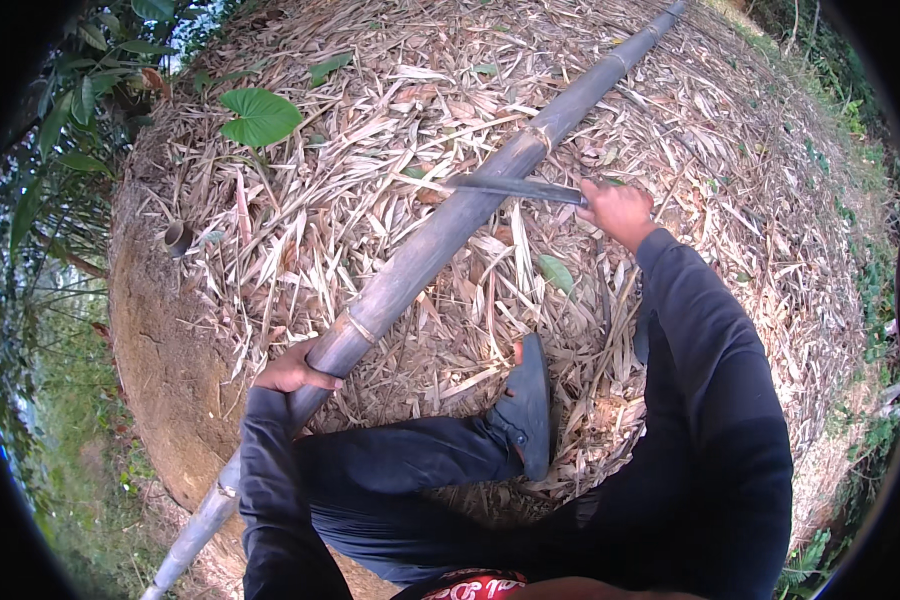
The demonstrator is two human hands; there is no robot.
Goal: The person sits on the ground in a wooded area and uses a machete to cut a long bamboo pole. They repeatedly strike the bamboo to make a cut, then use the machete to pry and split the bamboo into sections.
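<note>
A long grey bamboo pole (425, 252) runs slantwise from the lower left to the far upper right, with raised rings at its joints. My left hand (298, 370) is closed round the pole just below one of these rings, its thumb across the top. In my right hand (618, 210) is the handle of a machete (515, 188). The dark blade points left and crosses over the pole below a pale joint; whether it touches the bamboo I cannot tell.
Dry bamboo leaves (390, 130) cover the ground. A broad green leaf (260, 117) grows at the upper left, above a short cut stump (178, 238). My bent leg and grey shoe (530, 410) lie close to the pole. Bare earth (160, 370) slopes off at left.
</note>
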